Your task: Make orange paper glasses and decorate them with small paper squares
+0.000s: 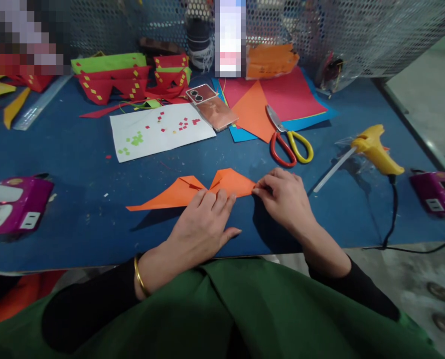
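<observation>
Our left hand [203, 219] lies palm down with its fingers side by side and lightly bent, their tips on the orange piece [179, 194] and the thumb held out to the right over the table [95, 229]. It rests on top rather than gripping. Our right hand [287, 197] is narrow: thumb and forefinger pinch the piece at its right tip, and the other fingers curl in behind.

The piece is just in front of us, on the near half of the table. Its long axis runs left to right, nearly along the front edge and rising a little toward the right. The left wing tapers to a thin point that no finger touches, with a dark shadow on its near side. Two humps point away from us, a notch between them; our left fingertips sit just on the near side of that notch.

Toward us, a strip of blue tabletop separates the piece from the front edge, which our forearms cross. To the left, more blue surface reaches as far as a purple box [31, 204]. Beyond the piece, the first things we would meet are the white sheet [158, 132], with the phone [213, 107] on its right corner, and the scissors [281, 125], handles toward us. To the right, the glue gun [375, 147] and its stick [334, 169] bound the space.
</observation>
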Demonstrator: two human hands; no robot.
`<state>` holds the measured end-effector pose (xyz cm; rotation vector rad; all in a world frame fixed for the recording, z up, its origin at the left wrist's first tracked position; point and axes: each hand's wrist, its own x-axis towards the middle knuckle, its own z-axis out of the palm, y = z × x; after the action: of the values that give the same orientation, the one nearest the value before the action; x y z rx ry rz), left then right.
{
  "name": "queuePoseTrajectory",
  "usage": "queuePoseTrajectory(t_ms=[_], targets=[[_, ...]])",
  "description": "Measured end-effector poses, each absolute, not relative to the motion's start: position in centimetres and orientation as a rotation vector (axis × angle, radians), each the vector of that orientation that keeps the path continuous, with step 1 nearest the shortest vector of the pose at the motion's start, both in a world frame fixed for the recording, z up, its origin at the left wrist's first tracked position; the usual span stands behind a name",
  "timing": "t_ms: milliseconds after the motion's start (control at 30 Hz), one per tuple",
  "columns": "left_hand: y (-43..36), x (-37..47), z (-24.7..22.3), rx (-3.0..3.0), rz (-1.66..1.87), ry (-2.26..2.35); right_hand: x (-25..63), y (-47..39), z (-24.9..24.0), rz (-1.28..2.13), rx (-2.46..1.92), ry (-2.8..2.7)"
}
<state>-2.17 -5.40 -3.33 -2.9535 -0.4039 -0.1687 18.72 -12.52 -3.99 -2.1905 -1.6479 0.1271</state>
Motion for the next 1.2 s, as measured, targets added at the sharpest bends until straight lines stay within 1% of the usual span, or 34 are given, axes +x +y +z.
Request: queuePoseTrajectory(t_ms=[133,267,367,567,767,1033,1200], targets=[[-5.3,-2.1,-3.5,-2.947,-0.190,-0.389,18.6,-12.1,-3.9,0.135,-2.274,-1.659],[-5.4,-2.1,-3.4,-2.940,-0.199,-0.391,19.0,-12.4,-4.2,0.237,-2.136,-1.521],[-5.4,-2.1,-3.3,-2.940,-0.191,-0.403,19.4,-12.9,-4.5,0.247,-2.055,-1.487],[-5.4,-2.1,-3.4,-2.926,-0.214,-0.407,19.6,-13.1,-4.6,0.176,-2.059,-1.559],[-5.4,-2.1,-3.3,-2.928,-0.247,-0.382,20.0,-13.2,-4.4,0.260,-2.018,-1.550],[-5.3,-2.3,-3.1,-2.934,-0.211,-0.366,18.9,-12.8,-4.3,0.155,-2.235,-1.518],[-5.2,-2.3,-3.1,-2.932,-0.198,-0.349,18.8,-12.7,-4.4,0.151,-2.251,-1.440]])
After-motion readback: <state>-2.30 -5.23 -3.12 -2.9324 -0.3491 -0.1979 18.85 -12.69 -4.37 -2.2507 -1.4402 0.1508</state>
